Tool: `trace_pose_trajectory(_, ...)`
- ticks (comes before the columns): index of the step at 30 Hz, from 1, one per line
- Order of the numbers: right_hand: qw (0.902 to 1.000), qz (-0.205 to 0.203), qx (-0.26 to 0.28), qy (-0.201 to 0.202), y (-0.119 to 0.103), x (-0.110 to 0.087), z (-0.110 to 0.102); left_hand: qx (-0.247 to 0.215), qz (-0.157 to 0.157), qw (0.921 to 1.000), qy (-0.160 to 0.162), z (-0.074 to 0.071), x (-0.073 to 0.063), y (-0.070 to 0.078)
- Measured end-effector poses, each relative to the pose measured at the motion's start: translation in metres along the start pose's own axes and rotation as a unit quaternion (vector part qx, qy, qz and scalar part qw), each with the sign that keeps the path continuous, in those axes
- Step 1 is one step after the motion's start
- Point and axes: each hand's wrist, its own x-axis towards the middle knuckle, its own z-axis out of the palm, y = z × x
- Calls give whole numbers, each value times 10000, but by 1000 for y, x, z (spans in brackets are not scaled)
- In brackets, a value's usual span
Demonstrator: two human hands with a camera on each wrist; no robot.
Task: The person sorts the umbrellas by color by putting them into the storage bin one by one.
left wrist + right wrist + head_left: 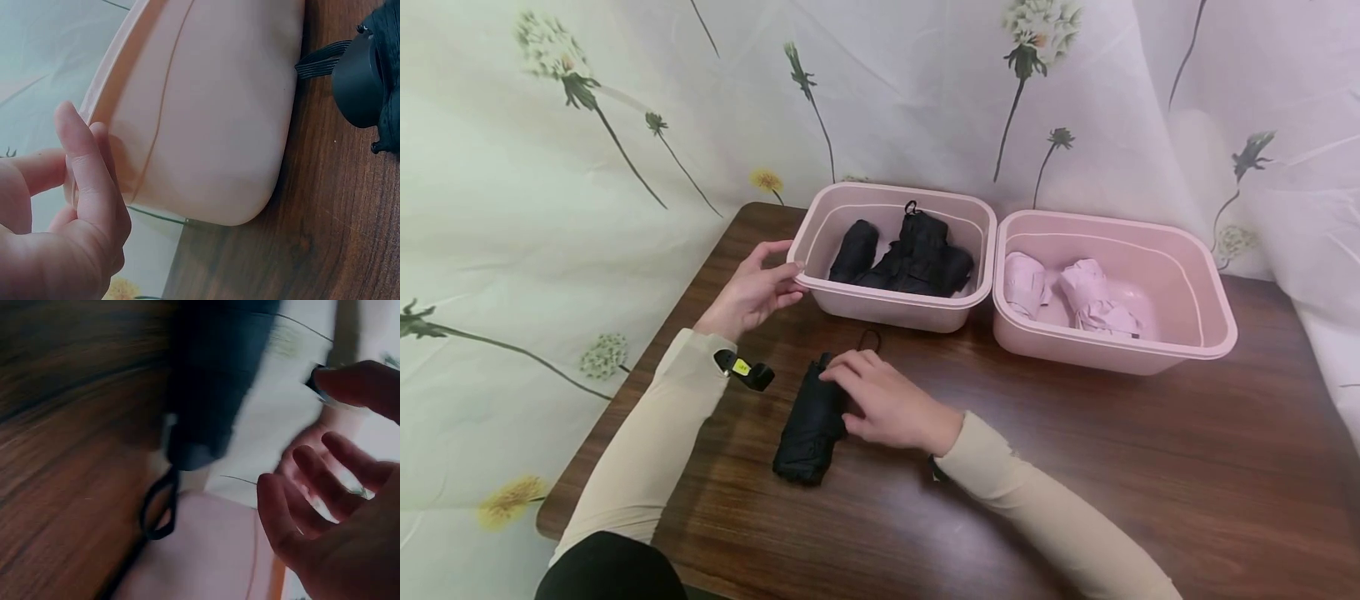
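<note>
A folded black umbrella (808, 429) lies on the table, its handle end and loop (161, 506) toward the left pink bin (895, 315). My right hand (891, 402) is beside and over its upper end. In the right wrist view the fingers (275, 509) are spread and loosely bent, with a gap between them and the umbrella. My left hand (752, 293) pinches the left bin's rim at its near left corner, thumb and fingers on either side. Inside that bin lie several black folded umbrellas (921, 250), one with its loop up.
A second pink bin (1105, 357) stands close against the first on the right. It contains pink wrapped bundles (1088, 287), cylindrical in shape. Both bins sit toward the back of the brown wooden table (1150, 467), before a flowered curtain (910, 108).
</note>
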Motion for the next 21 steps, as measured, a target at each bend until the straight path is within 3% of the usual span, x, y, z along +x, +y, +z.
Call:
trace_pose_trajectory(6, 9908, -233, -1140, -693, -3, 8, 22, 46, 5, 10000, 4, 0, 0, 0)
trace_pose_trajectory(12, 9781, -379, -1685, -1164, -6, 14, 38, 28, -9, 10000, 5, 0, 0, 0)
trace_pose_trajectory(21, 9700, -439, -2151, -1047, -6, 16, 50, -36, 15, 10000, 21, 1, 1, -1)
